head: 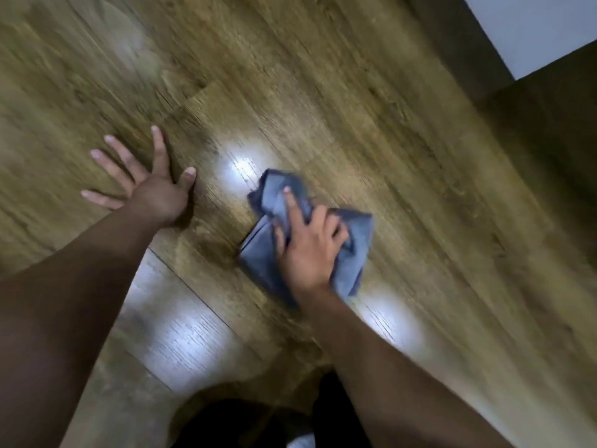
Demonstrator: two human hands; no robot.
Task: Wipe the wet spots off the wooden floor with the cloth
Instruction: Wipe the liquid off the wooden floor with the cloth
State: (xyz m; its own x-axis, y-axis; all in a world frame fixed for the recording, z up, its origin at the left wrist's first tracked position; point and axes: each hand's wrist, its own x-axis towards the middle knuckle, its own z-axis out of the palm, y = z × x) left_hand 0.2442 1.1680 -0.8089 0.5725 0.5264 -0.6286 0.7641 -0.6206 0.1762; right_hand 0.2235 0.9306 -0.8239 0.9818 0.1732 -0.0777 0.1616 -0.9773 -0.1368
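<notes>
Cloth (352, 253) is down on the wooden floor (387, 140), a crumpled blue-grey bundle just right of centre, and we have our right hand (310, 247) on top of it, forefinger stretched forward along the fabric, the other fingers curled into the folds and gripping it. Our left hand (151, 185) is planted flat on the boards well to the left, fingers spread wide, holding nothing. We see a bright glare (242, 163) on the planks just beyond the cloth; whether that patch is wet we cannot tell. The picture is blurred. At top right a pale wall (533, 30) meets the floor.
</notes>
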